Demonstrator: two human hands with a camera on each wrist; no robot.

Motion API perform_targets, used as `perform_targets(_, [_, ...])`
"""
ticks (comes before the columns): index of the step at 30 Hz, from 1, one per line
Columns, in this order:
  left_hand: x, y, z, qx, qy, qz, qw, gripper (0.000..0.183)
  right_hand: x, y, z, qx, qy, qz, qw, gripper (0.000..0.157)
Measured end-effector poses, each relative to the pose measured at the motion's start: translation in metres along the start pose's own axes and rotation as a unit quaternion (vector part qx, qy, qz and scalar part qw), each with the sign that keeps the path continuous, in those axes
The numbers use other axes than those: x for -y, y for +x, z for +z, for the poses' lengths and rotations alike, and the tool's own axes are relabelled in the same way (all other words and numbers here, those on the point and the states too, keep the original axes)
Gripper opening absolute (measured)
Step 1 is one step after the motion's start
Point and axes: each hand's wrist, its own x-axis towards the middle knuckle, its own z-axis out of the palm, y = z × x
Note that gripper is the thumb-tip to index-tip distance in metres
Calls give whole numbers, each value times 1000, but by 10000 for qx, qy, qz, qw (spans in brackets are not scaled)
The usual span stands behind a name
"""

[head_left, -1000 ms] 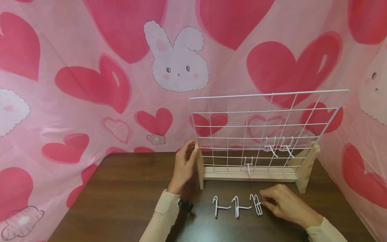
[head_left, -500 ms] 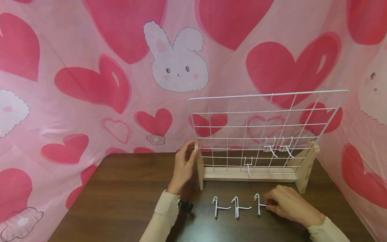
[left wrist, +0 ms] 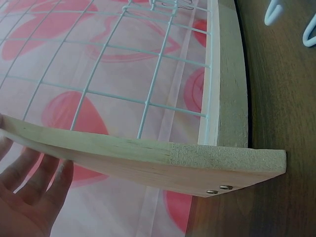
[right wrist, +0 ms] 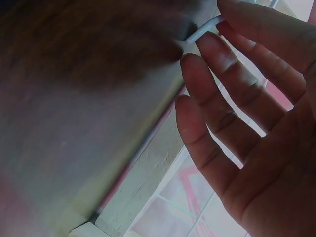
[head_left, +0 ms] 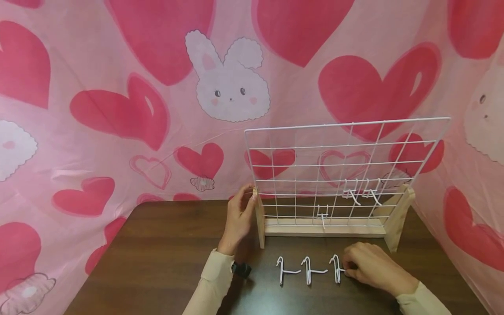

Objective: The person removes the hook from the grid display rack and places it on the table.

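Note:
My left hand holds the upper edge of the left wooden side panel of a white wire grid rack. In the left wrist view its fingertips lie against the panel's outer face. My right hand pinches the prong of a white wire hook between thumb and index finger, low over the table; the other fingers show loosely bent in the right wrist view. To its left lie two similar hooks, a middle hook and a left hook, their prongs pointing right.
Three more hooks hang on the grid: a low hook near the middle and a pair, with one upper hook, farther right. A wooden crossbar joins the rack's sides. The dark wood table backs onto a pink heart-patterned cloth.
The right hand's hook has turned so its prong points right into the fingers, in line with the other two. The hand has shifted slightly right. My left hand stays on the panel.

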Motion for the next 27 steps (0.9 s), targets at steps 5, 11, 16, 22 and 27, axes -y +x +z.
perform_targets(5, [-1,-1,0,-25,9,-22,10000,31,1,0,0,115,26,43,9999,40])
perform_targets(11, [0,-1,0,-27,-15,-10,10000,30,1,1,-5,214,59,156,9996,34])
perform_targets(16, [1,-1,0,-24,-22,31,10000,30,1,3,-9,-429,-161,-81,9989,30])
perform_targets(22, [2,-1,0,-21,-57,-9,10000,28,4,12,-12,-1803,-531,-656,9800,25])
perform_targets(27, [3,0,0,-45,-119,59,9999,28,8,19,-19,-2543,-683,-988,9596,46])
